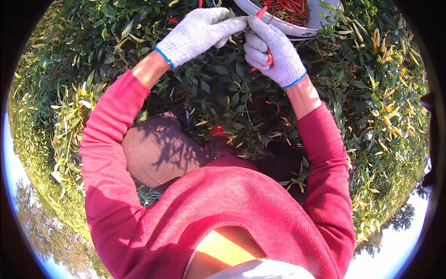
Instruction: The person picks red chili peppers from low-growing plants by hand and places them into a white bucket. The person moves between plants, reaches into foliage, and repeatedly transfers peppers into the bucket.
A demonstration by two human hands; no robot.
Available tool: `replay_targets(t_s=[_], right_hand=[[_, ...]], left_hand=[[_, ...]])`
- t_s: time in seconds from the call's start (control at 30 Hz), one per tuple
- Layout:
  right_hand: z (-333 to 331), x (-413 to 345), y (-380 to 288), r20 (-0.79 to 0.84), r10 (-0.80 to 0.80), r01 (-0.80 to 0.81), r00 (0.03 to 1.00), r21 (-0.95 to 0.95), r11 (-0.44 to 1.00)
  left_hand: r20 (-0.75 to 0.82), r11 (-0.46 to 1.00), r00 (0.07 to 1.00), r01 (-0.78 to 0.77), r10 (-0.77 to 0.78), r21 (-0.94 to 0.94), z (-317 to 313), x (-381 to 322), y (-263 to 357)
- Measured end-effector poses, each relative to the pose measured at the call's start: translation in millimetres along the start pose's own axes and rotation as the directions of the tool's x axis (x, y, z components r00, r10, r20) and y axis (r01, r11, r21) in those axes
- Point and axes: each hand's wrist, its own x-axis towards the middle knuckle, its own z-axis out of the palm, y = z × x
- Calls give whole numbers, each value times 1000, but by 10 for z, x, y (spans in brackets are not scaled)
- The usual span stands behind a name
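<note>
Both of my hands wear white knit gloves with blue-trimmed cuffs, and they meet at the top of the head view. My right hand (273, 48) is curled around several red chili peppers (269, 58) in its palm. Another red chili (261, 12) sticks up at its thumb and forefinger. My left hand (204, 33) reaches across with a finger extended to the right hand's fingertips. Leaves of the chili plant (232, 14) show around its fingers; whether it grips a stem is hidden.
Just beyond my right hand stands a white container (278, 26) holding many picked red chilies (287, 10). Dense chili bushes (379, 87) with yellow and orange peppers surround me on both sides. My bent knee (160, 150) and more foliage (226, 94) lie below my hands.
</note>
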Motion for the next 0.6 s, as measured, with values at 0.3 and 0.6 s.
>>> replay_targets(t_s=[0.3, 0.6], right_hand=[[-134, 157, -1029, -233, -484, 396, 844, -339, 854], [-166, 232, -1212, 461, -675, 49, 577, -844, -534]], left_hand=[[-79, 851, 962, -190, 260, 490, -324, -3, -425], [-99, 358, 984, 40, 149, 933, -965, 857, 10]])
